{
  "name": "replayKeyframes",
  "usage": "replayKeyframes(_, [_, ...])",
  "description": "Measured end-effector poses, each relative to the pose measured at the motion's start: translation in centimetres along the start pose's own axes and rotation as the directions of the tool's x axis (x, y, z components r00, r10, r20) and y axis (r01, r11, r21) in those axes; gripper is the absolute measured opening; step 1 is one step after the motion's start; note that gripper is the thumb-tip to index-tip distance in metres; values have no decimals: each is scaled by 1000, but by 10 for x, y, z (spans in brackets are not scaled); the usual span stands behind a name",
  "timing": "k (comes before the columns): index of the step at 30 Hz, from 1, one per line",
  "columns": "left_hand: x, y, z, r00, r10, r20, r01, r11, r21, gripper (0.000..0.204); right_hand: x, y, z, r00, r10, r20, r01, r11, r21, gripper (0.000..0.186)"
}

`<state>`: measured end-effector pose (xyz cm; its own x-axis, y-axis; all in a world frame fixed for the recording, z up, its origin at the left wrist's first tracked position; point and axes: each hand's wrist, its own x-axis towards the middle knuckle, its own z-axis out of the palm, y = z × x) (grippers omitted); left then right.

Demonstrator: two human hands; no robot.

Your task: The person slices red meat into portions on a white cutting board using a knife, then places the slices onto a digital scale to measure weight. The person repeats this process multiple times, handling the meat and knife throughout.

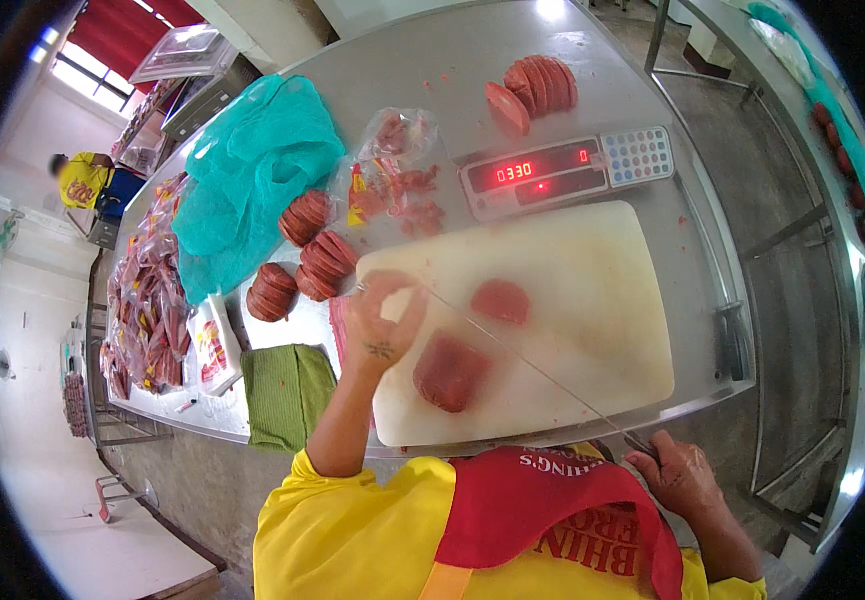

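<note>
While pinching knife tip (pixel 362 288), left hand (pixel 384 325) half-curled over cutting board (pixel 592 290).

Two meat pieces (pixel 452 370) on cutting board (pixel 592 300), scale (pixel 564 172) behind (slices (pixel 317 255) left)

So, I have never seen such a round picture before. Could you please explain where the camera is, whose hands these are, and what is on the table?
There is no machine here. The camera sits on a person's head and looks down, and its wide lens bends the edges. The two bare hands belong to that person. The left hand pinches the tip of a long thin knife; the right hand holds its handle near the body. The blade lies across a white cutting board on a steel table. On the board are two reddish pieces of meat. Around it lie stacks of red slices, a scale, a teal net, a green cloth and packed bags.
</note>
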<state>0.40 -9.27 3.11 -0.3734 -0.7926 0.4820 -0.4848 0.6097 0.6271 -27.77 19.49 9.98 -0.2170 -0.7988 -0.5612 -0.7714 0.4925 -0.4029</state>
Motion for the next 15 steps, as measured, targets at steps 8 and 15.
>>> replayKeyframes(8, [-66, 29, 14, 990, 102, 99, -94, 992, -79, 19, -9, -2, 9, 1000, 14, 10, -13, 1000, -10, 46])
replayKeyframes(15, [-87, 35, 30, 983, 135, 126, -149, 982, 113, 34, -11, -10, 4, 999, -33, 21, 36, 992, -122, 46])
